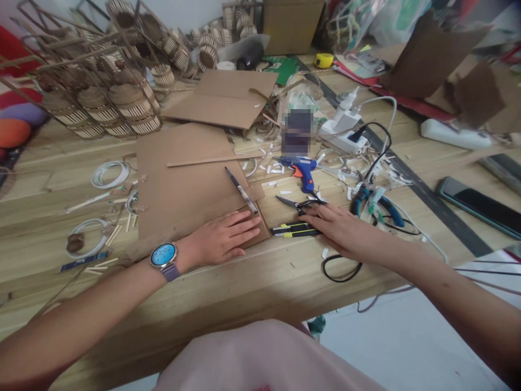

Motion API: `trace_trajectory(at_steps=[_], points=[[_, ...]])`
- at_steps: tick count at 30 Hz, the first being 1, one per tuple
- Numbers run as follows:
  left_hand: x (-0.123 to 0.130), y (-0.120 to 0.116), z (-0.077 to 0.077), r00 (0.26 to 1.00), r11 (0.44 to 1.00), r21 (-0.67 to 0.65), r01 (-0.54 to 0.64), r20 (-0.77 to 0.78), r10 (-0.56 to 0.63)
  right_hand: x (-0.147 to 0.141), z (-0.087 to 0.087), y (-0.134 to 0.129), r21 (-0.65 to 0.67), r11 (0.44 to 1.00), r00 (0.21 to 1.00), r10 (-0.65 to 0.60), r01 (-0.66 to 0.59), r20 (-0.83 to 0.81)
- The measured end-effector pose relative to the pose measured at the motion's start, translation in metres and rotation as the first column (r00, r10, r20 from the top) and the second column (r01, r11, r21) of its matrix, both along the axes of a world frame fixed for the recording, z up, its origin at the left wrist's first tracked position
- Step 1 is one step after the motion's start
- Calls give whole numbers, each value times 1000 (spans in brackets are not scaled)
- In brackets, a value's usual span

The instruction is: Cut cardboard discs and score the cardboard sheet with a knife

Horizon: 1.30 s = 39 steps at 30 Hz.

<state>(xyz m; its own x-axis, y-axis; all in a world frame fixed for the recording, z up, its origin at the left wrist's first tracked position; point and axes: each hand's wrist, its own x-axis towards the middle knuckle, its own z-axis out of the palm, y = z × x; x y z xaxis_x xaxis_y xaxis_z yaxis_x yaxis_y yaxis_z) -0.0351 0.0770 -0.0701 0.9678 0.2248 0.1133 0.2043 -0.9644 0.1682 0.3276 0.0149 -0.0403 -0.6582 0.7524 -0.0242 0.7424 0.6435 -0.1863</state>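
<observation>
My left hand (226, 236) lies flat, fingers stretched, on the near right corner of a brown cardboard sheet (183, 190). Just beyond its fingertips a pen (241, 190) rests on the cardboard. My right hand (342, 225) has its fingers closed at the black handles of the scissors (291, 202), whose blades point left; part of the handles is hidden. Two black and yellow utility knives (295, 229) lie against that hand, their right ends covered by it. A blue glue gun (303, 171) lies behind the scissors.
Pliers with blue handles (380, 203) and a cable loop (342, 271) lie near my right arm. Behind are a white power strip (345, 138) and paper scraps. Wooden-stick baskets (109, 106) stand back left, white rings (109, 175) lie left, and a phone (480, 203) is far right.
</observation>
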Motion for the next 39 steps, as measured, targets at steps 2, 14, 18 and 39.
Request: trace_trajectory(at_steps=[2, 14, 18, 39], points=[[0, -1, -1, 1000, 1000, -11, 5, -15, -5, -3, 1, -7, -9, 1000, 1000, 2, -2, -11], [1, -3, -6, 1000, 1000, -15, -5, -6, 4, -32, -9, -38, -39, 992, 991, -119, 116, -66], [1, -3, -5, 1000, 1000, -27, -10, -17, 10, -33, -15, -40, 19, 994, 994, -107, 108, -24], [3, -3, -1, 999, 997, -71, -36, -7, 36, -42, -23, -54, 149, 981, 992, -127, 122, 26]])
